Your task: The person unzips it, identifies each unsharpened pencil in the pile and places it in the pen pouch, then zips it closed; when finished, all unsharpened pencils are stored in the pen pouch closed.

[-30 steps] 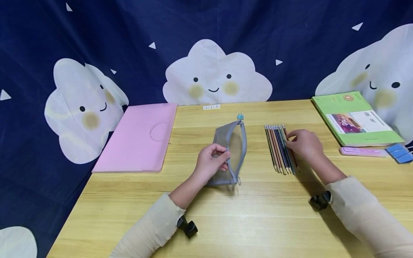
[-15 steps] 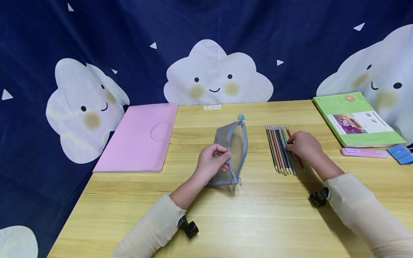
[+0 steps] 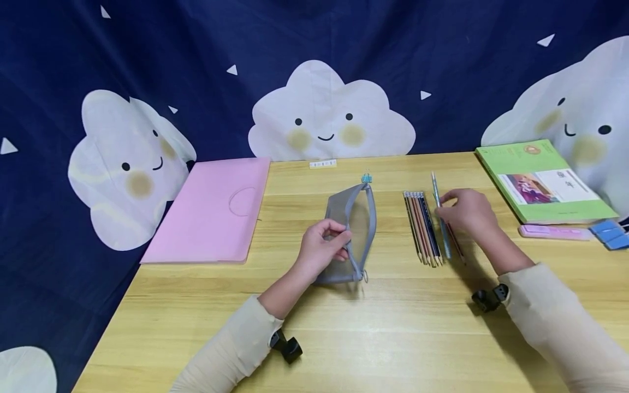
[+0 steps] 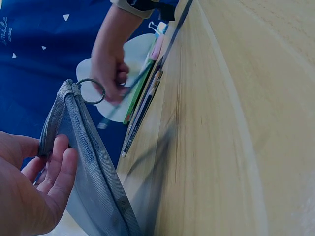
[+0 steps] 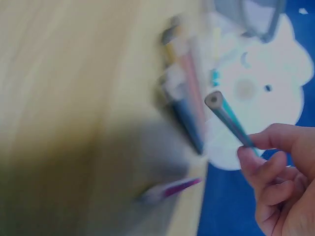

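My left hand (image 3: 321,241) pinches one edge of a grey mesh zip pouch (image 3: 339,210), whose mouth gapes toward the right. In the left wrist view, the pouch's zip edge (image 4: 96,147) and metal ring (image 4: 92,92) show close up. A teal pencil (image 3: 435,188) is held between the thumb and fingers of my right hand (image 3: 469,212), raised off the table in the right wrist view, its end (image 5: 215,100) toward the camera. Left of that hand, several pencils (image 3: 421,229) lie side by side. A dark red pencil (image 3: 458,248) lies apart, partly under the hand.
A pink folder (image 3: 206,213) lies at the left. To the right are a green book (image 3: 540,174), a pink pen-like item (image 3: 555,232) and blue binder clips (image 3: 609,233). Behind the pouch sit a small blue clip (image 3: 366,178) and a white strip (image 3: 322,164).
My right hand has separated the red pencil to the right, then taken the teal pencil from the row and lifted it. The left hand and pouch have stayed put.
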The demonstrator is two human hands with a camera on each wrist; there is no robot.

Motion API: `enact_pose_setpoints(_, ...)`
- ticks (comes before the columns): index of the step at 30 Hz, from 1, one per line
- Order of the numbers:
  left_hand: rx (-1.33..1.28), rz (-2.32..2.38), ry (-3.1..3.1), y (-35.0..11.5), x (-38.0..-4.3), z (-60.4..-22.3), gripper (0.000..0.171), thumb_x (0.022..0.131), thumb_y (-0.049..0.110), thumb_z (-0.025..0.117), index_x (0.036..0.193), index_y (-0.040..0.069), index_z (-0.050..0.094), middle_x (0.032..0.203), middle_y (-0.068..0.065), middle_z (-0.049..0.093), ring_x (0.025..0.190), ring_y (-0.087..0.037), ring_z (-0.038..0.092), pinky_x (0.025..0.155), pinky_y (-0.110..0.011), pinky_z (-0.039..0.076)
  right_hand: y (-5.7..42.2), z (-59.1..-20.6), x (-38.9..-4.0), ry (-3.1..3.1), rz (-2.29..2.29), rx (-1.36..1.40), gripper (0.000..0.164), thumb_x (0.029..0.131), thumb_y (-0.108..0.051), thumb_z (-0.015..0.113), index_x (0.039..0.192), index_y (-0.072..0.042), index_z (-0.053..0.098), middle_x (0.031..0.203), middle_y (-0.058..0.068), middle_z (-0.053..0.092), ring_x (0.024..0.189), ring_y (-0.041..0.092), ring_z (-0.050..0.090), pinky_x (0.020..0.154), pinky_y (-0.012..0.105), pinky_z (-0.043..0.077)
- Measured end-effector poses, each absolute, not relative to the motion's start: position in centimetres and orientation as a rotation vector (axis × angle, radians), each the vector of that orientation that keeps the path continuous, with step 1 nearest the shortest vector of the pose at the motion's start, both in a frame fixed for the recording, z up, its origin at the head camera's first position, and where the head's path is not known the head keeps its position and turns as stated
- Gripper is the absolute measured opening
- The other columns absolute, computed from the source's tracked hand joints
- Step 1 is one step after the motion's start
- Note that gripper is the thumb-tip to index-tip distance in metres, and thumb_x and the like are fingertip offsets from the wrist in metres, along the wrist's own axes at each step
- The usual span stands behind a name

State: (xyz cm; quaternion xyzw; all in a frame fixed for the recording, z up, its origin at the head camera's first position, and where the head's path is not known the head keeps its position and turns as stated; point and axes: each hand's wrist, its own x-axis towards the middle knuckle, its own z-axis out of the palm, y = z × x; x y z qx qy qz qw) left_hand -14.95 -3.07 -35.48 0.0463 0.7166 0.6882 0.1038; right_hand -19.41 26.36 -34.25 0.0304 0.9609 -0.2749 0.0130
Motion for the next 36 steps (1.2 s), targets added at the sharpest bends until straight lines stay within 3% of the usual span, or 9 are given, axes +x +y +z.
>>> enact_pose_setpoints(5, 0.139, 2.047, 2.103, -3.0, -15.3, -36.1, 0.020, 0.078, 0.012, 0.064, 0.090, -0.001, 0.055, 0.076, -0.010, 0.056, 0.049, -0.017, 0.057, 0.052, -0.033, 0.054, 24.0, -33.6, -19.3, 2.900, -1.552, 0.118, 0.038, 0.075, -0.029, 0.065, 0.101, -0.004, 0.053, 0.066, 0.010, 0.062, 0.045, 0.025, 0.052, 0.035, 0.030, 0.041)
enact_pose_setpoints(11, 0.140, 2.057, 2.113, -2.9, -15.2, -36.1, 0.017, 0.078, 0.010, 0.063, 0.088, -0.001, 0.055, 0.075, -0.011, 0.056, 0.048, -0.017, 0.057, 0.051, -0.032, 0.054, 19.9, -36.2, -20.0, 2.412, -2.421, -0.004, 0.031, 0.072, -0.013, 0.069, 0.095, -0.009, 0.048, 0.064, 0.010, 0.063, 0.034, 0.016, 0.044, 0.026, 0.026, 0.033)
enact_pose_setpoints(15, 0.146, 2.091, 2.094, -2.8, -15.2, -36.0, 0.015, 0.078, 0.007, 0.062, 0.088, -0.002, 0.055, 0.076, -0.012, 0.057, 0.047, -0.016, 0.057, 0.051, -0.032, 0.054, 16.2, -35.8, -18.3, 2.308, -2.379, 0.010, 0.029, 0.076, -0.004, 0.063, 0.096, -0.005, 0.042, 0.064, 0.010, 0.062, 0.034, 0.013, 0.042, 0.028, 0.021, 0.034)
enact_pose_setpoints(21, 0.201, 2.185, 2.094, -2.6, -15.2, -36.0, 0.016, 0.079, 0.007, 0.061, 0.088, -0.004, 0.055, 0.079, -0.012, 0.055, 0.048, -0.017, 0.057, 0.051, -0.034, 0.054, 13.5, -35.6, -16.9, 2.239, -2.025, 0.123, 0.033, 0.076, -0.006, 0.061, 0.101, 0.001, 0.040, 0.066, 0.012, 0.061, 0.035, 0.008, 0.037, 0.031, 0.017, 0.031)
enact_pose_setpoints(26, 0.251, 2.200, 2.100, -2.5, -15.0, -36.1, 0.015, 0.080, 0.006, 0.060, 0.088, -0.005, 0.054, 0.079, -0.011, 0.055, 0.048, -0.016, 0.057, 0.051, -0.034, 0.054, 13.1, -35.7, -17.2, 2.210, -1.801, 0.107, 0.039, 0.076, -0.010, 0.061, 0.108, -0.001, 0.041, 0.067, 0.011, 0.062, 0.034, 0.007, 0.033, 0.030, 0.017, 0.024)
enact_pose_setpoints(31, 0.286, 2.166, 2.116, -2.4, -14.9, -36.4, 0.015, 0.080, 0.007, 0.060, 0.088, -0.004, 0.055, 0.081, -0.012, 0.055, 0.047, -0.015, 0.056, 0.050, -0.034, 0.053, 13.4, -35.9, -17.3, 2.120, -1.661, 0.027, 0.051, 0.081, -0.019, 0.058, 0.124, -0.006, 0.036, 0.074, 0.010, 0.063, 0.037, 0.009, 0.041, 0.031, 0.016, 0.023)
enact_pose_setpoints(36, 0.286, 2.152, 2.138, -2.5, -15.0, -36.6, 0.015, 0.080, 0.008, 0.061, 0.089, -0.004, 0.055, 0.081, -0.012, 0.056, 0.048, -0.016, 0.057, 0.050, -0.034, 0.053, 14.2, -35.8, -17.2, 2.102, -1.772, -0.087, 0.046, 0.082, -0.016, 0.058, 0.123, -0.005, 0.041, 0.081, 0.012, 0.063, 0.038, 0.008, 0.044, 0.031, 0.015, 0.024)
